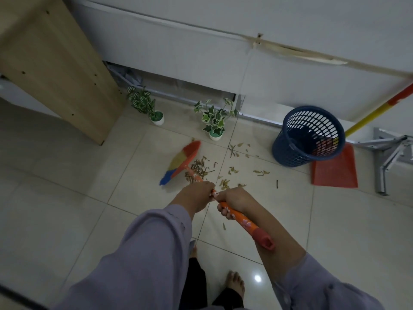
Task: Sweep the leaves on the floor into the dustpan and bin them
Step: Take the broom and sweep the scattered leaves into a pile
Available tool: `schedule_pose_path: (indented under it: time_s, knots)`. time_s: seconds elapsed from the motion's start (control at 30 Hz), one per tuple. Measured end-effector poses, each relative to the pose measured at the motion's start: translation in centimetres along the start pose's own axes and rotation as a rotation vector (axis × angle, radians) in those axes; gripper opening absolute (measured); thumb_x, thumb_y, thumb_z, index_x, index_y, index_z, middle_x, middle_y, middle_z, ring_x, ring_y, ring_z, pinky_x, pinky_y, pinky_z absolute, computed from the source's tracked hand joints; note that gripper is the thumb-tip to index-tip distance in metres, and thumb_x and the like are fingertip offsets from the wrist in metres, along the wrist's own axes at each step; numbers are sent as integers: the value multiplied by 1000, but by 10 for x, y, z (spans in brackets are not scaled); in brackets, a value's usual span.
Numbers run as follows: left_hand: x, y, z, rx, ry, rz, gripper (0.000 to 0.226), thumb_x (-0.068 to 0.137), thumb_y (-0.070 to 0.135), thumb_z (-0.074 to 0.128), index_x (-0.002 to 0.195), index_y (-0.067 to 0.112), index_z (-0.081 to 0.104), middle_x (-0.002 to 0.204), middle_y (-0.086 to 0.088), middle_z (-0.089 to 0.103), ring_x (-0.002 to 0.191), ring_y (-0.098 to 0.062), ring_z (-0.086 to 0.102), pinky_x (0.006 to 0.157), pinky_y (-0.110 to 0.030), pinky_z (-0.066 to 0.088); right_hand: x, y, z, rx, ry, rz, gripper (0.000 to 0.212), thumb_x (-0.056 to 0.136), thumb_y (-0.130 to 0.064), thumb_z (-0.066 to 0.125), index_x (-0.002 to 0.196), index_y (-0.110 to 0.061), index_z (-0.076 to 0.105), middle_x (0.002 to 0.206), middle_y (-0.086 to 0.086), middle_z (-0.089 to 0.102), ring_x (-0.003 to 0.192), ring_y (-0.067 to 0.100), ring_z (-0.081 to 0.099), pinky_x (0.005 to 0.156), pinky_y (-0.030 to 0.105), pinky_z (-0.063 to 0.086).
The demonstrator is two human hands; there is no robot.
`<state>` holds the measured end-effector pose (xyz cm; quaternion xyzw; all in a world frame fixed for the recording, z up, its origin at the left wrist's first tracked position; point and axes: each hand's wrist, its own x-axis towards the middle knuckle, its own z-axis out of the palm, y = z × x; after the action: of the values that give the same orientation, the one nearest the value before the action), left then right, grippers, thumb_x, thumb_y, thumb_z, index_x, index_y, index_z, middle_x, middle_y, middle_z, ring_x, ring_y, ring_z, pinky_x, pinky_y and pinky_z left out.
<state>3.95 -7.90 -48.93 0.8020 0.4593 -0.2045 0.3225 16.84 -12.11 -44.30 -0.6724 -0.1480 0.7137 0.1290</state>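
Note:
Both hands grip the orange flower-patterned broom handle (243,221). My left hand (196,195) is higher up the shaft, and my right hand (232,203) is just behind it, near the red end cap. The broom head (180,162), with red, yellow and blue bristles, rests on the tiled floor left of a pile of dry leaves (201,170). More leaves and twigs (237,153) lie scattered toward the right. A red dustpan (335,171) lies flat on the floor at the right, its yellow-and-red handle (375,115) leaning up to the wall. A blue perforated bin (308,135) stands beside it.
Two small potted plants (156,113) (214,121) stand by the white wall base behind the leaves. A wooden cabinet (55,70) fills the upper left. A grey metal bracket (388,157) lies at the far right. My bare feet (235,285) stand on the tiles below.

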Motion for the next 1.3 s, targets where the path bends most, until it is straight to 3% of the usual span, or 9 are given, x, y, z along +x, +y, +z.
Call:
schedule_pose_path:
  time_s: [0.2, 0.43, 0.63, 0.83, 1.03, 1.17, 1.3]
  knots:
    - [27, -23, -1, 31, 42, -20, 35, 96, 16, 46, 130, 8, 42, 134, -13, 49, 116, -34, 55, 90, -46, 49, 28, -22, 3, 31, 8, -9, 13, 94, -12, 53, 98, -1, 55, 61, 9, 50, 33, 10, 42, 33, 15, 34]
    - [57, -73, -30, 30, 77, -20, 38, 91, 3, 47, 129, 8, 42, 133, -14, 49, 110, -37, 58, 84, -45, 48, 66, -67, 31, 86, 42, -35, 9, 90, -9, 57, 88, -1, 58, 59, 10, 52, 32, 12, 43, 33, 15, 34]
    - [68, -92, -45, -10, 110, 9, 34, 96, 15, 44, 129, 8, 43, 137, -12, 48, 113, -34, 57, 87, -44, 50, 74, -90, 41, 68, 50, -49, 10, 89, -10, 56, 90, -1, 59, 59, 10, 53, 33, 11, 44, 33, 17, 36]
    - [44, -92, -53, 64, 333, 139, 32, 96, 33, 44, 123, 15, 50, 127, -5, 55, 115, -26, 51, 84, -40, 49, 28, -104, 40, 48, 23, -34, 9, 91, -7, 52, 96, 0, 56, 60, 10, 51, 32, 10, 43, 33, 15, 34]
    - [28, -91, -72, 94, 477, 238, 34, 96, 37, 41, 120, 16, 52, 121, -5, 56, 111, -25, 52, 79, -39, 51, -5, -127, 40, -19, 3, -34, 21, 94, -9, 50, 73, -4, 50, 58, 6, 50, 27, 7, 43, 33, 12, 34]
    - [36, -94, -76, 37, 409, 164, 32, 97, 33, 43, 123, 16, 49, 127, -4, 53, 116, -24, 49, 84, -40, 51, 11, -129, 46, 15, 59, -50, 18, 93, -10, 51, 77, -2, 53, 59, 8, 51, 27, 8, 44, 32, 13, 35]
    - [42, -98, -63, 17, 195, 86, 34, 96, 29, 46, 127, 14, 48, 132, -8, 50, 117, -28, 51, 87, -41, 47, 35, -111, 57, 86, 6, 45, 15, 95, -8, 46, 83, -2, 51, 60, 8, 46, 24, 8, 41, 28, 12, 33]
